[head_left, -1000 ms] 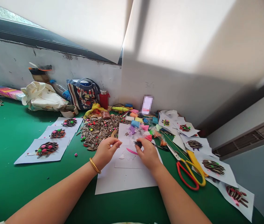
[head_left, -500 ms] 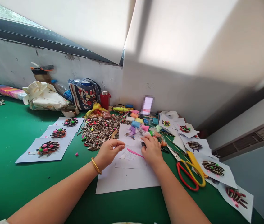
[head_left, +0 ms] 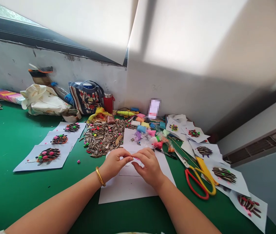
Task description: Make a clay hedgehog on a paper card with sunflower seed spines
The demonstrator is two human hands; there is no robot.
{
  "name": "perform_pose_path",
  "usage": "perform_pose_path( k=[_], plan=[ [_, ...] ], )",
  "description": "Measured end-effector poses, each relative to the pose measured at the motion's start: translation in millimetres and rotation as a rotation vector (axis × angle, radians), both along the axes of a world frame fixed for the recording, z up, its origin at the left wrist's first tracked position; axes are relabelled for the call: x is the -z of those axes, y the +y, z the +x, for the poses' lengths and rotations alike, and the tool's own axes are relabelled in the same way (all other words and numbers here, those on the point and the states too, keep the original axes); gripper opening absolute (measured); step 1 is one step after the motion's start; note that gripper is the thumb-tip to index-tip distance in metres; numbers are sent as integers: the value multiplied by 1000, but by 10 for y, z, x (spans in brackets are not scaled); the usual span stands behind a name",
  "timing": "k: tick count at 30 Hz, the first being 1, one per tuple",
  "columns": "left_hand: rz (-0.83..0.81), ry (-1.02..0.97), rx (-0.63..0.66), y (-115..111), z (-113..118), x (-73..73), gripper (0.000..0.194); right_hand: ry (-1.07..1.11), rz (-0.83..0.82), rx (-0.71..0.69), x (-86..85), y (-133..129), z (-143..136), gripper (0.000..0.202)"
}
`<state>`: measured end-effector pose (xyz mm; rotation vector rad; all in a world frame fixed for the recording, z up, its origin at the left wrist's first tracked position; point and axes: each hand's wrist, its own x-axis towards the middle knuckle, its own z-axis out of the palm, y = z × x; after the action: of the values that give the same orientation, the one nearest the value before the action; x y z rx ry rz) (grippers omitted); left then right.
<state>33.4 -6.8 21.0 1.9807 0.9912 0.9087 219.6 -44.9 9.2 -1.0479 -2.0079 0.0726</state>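
Observation:
My left hand, with a gold bangle on the wrist, and my right hand meet fingertip to fingertip over the small paper. Both hands are closed in a pinch. Whatever sits between the fingers, if anything, is hidden or too small to name. Beneath them the small paper lies on a larger white sheet. My fingers cover most of its drawing. Just beyond the hands is another sheet with a few sunflower seeds on it.
Striped sunflower seeds lie heaped behind my left hand. Packets of coloured clay stand at the back. Scissors and a black pen lie to the right. Seed hedgehog pictures line both sides of the green table.
My right hand has moved left and towards me from near the clay packets to meet my left hand. The pink tool on the paper is now mostly hidden behind the fingers.

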Motion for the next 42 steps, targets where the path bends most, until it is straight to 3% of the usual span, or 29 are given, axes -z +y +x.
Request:
perform_pose_path(
  k=[6,15,21,27,34,42],
  plan=[
    [-54,-66,12,9,28,28,15,19,-9,13,29,15,16,24],
    [-16,52,-6,-10,7,9,31,31,-11,-38,0,-3,0,17],
    [-16,-3,25,-1,22,29,19,34,-39,-28,-2,12,14,21],
    [47,61,17,10,21,28,38,31,-44,-44,-1,2,11,19],
    [30,19,20,-13,28,19,19,43,-63,-26,4,13,28,24],
    [79,85,7,-3,5,44,31,26,-92,-43,8,11,29,21]
  ],
)
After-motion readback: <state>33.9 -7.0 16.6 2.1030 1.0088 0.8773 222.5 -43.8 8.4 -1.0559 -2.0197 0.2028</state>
